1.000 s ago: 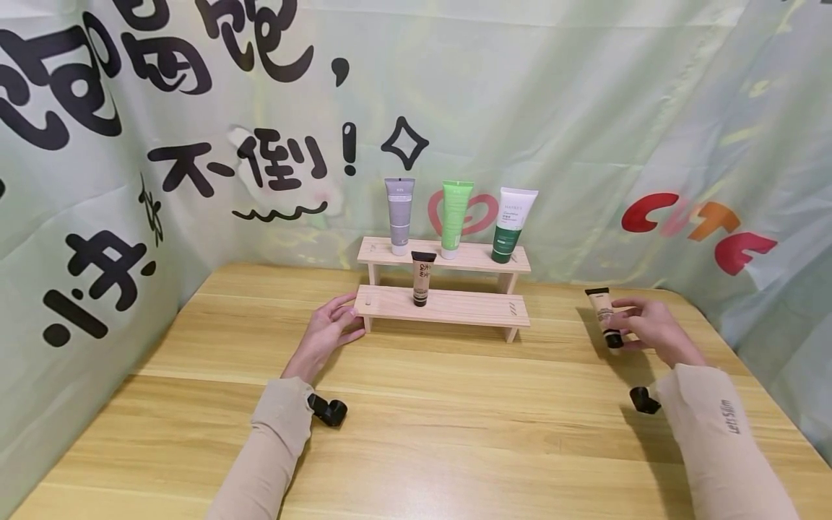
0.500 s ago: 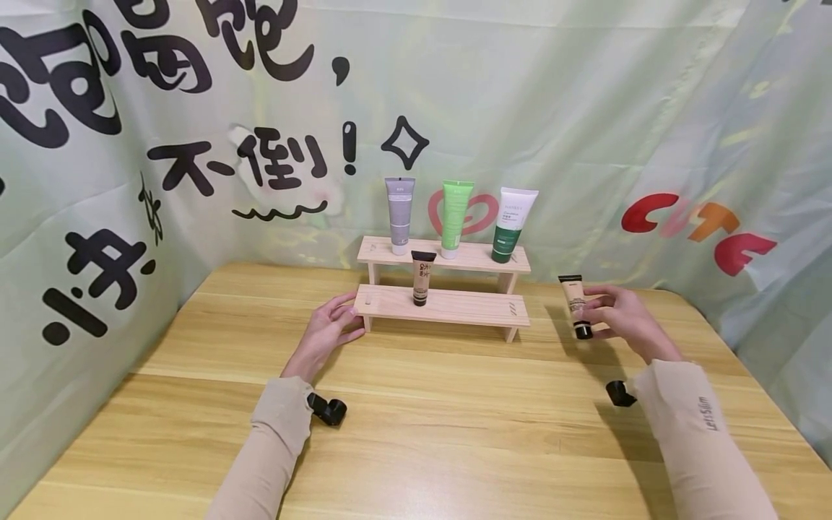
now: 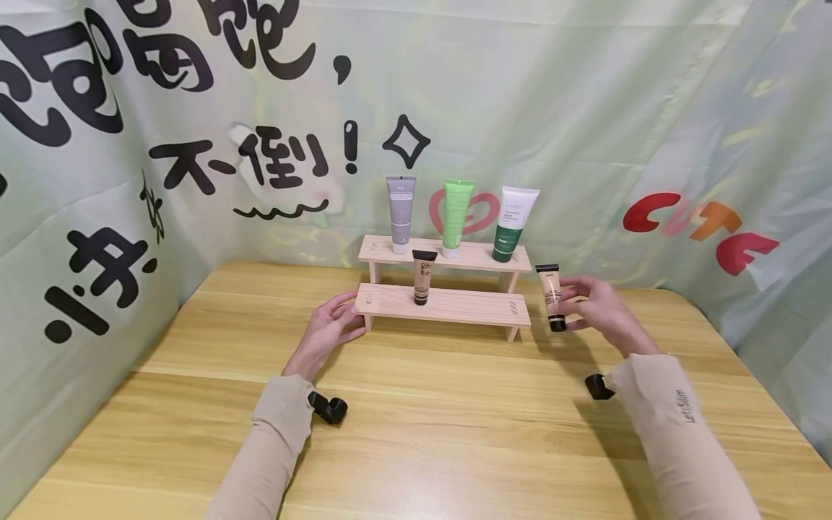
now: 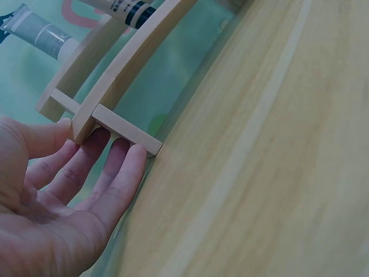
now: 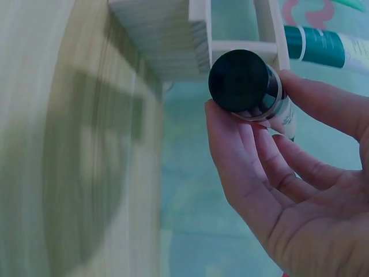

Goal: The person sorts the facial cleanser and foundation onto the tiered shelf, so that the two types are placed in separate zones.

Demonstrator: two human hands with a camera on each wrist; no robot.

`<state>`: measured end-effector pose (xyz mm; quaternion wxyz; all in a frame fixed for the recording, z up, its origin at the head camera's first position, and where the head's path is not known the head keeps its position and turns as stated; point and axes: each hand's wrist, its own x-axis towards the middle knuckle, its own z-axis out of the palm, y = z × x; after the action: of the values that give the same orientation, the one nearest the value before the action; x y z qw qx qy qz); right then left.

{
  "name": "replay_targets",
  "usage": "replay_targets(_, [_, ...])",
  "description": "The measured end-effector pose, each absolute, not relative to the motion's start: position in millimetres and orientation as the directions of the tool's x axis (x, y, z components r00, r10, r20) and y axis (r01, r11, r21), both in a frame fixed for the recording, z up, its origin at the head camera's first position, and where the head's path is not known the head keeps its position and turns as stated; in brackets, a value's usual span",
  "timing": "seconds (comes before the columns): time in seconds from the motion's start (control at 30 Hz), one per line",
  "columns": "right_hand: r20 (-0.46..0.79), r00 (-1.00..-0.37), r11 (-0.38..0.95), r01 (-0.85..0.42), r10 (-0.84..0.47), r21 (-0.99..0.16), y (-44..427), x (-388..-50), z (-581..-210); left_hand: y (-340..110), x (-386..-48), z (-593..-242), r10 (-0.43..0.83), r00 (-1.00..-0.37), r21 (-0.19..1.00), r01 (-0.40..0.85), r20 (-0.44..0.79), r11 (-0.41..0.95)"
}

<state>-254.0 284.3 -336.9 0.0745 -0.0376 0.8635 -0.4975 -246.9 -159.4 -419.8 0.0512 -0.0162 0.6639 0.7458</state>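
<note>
A two-tier wooden display rack stands at mid-table. My left hand grips the left end of its lower step; in the left wrist view the thumb is on the plank's end and the fingers lie against the leg. Just right of the rack, my right hand pinches a small beige squeeze tube between thumb and fingers. The tube is nearly upright, its black cap downward, held above the table. A similar beige tube with black ends stands on the lower step, left of centre.
On the upper step stand a grey-purple tube, a green tube and a white and dark-green tube. Behind the wooden table hangs a printed cloth. Each sleeve carries a small black camera.
My right hand has moved left and slightly away from me with the beige tube, from the table's right side to beside the rack. The tube has become more upright. My left hand stays put.
</note>
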Motion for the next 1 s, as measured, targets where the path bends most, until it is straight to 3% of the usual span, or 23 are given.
replay_targets(0.67, [0.061,-0.992,0.331,-0.094,-0.109,-0.939,242,-256,-341,-159,-249,-421,0.05,-0.994,0.989,-0.101,-0.096,-0.111])
replay_targets(1.0, [0.287,-0.958,0.512,-0.259,-0.024,-0.819,216,-253,-358,-156,-248,-425,0.058,-0.993,0.987,-0.113,-0.107,-0.115])
